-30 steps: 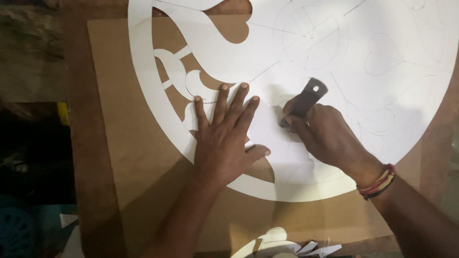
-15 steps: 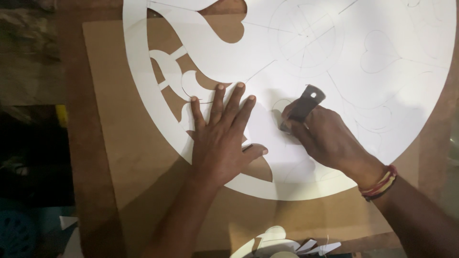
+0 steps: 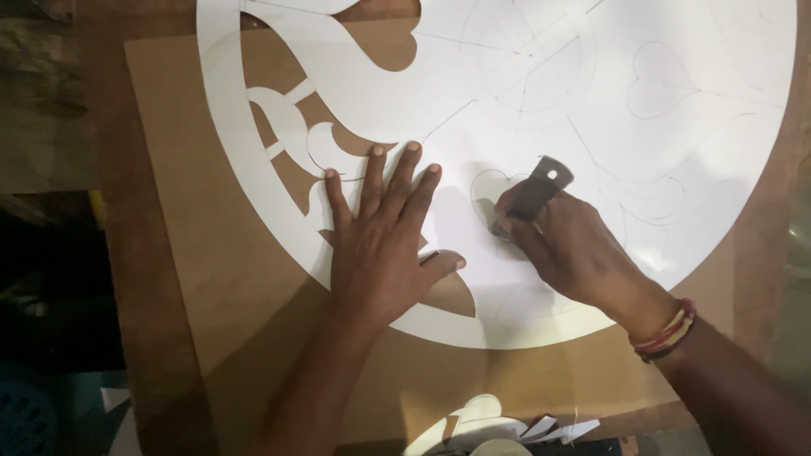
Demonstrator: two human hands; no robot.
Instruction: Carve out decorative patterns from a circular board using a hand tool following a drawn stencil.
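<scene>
Far left: dark floor area beside the work, contents too dim to tell.

Brown backing board (image 3: 194, 253): lay flat on the tabletop under the paper, its bare surface showing through every opening cut so far.

White paper disc (image 3: 676, 169): large round sheet with pencilled design, lying flat on the board. Left portion was already cut open: a curved border band, small scroll-shaped bars (image 3: 283, 127) and a heart-ended opening (image 3: 393, 46) near the top. Centre and right portions carried only drawn lines, among them a circle motif (image 3: 524, 59) and a heart outline (image 3: 659, 89), all uncut. By this showing, roughly a quarter of the pattern was done and the greater part remained.

Left hand (image 3: 384, 241): open, palm down, fingers spread, pressing the disc flat at the edge of the cut area; thumb pointed toward the other hand.

Small heart outline (image 3: 490, 190): pencilled just between the two hands, apparently the motif under work; whether its line was cut through could not be told.

Right hand (image 3: 574, 253): closed around a flat metal blade tool (image 3: 541, 190), tip down on the paper at the small heart, upper end with a hole sticking out above the fingers. Banded bracelets (image 3: 667, 333) on the wrist.

Bottom edge: loose white offcuts (image 3: 498, 426) piled near the board's lower side.
</scene>
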